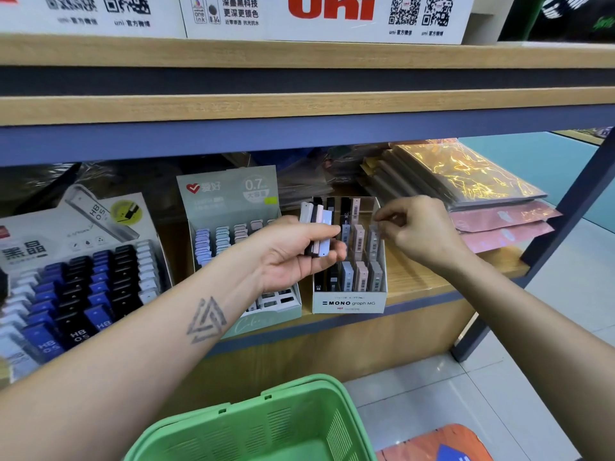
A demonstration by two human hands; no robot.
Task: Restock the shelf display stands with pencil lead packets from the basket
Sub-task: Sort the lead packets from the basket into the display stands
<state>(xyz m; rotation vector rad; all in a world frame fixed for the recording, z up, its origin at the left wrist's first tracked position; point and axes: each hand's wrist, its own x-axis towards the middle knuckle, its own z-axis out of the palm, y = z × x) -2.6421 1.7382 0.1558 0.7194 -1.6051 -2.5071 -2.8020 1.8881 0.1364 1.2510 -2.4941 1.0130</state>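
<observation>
My left hand point(293, 254) grips a fanned bunch of pencil lead packets point(317, 224), black, white and pale pink, just left of the white MONO graph MG display stand point(349, 302). That stand holds rows of upright grey, pink and black packets. My right hand point(416, 227) hovers over the stand's right column and pinches one small packet point(375, 227) at its top between thumb and fingers. The green plastic basket point(253, 424) sits below at the bottom of the view; its inside looks bare where visible.
A pale green 0.7 display stand point(229, 201) and a large HB 0.5 stand point(83, 277) with blue, black and white packets fill the shelf to the left. Wrapped glossy packs point(466, 181) are stacked on the right. A wooden shelf point(299, 108) overhangs above.
</observation>
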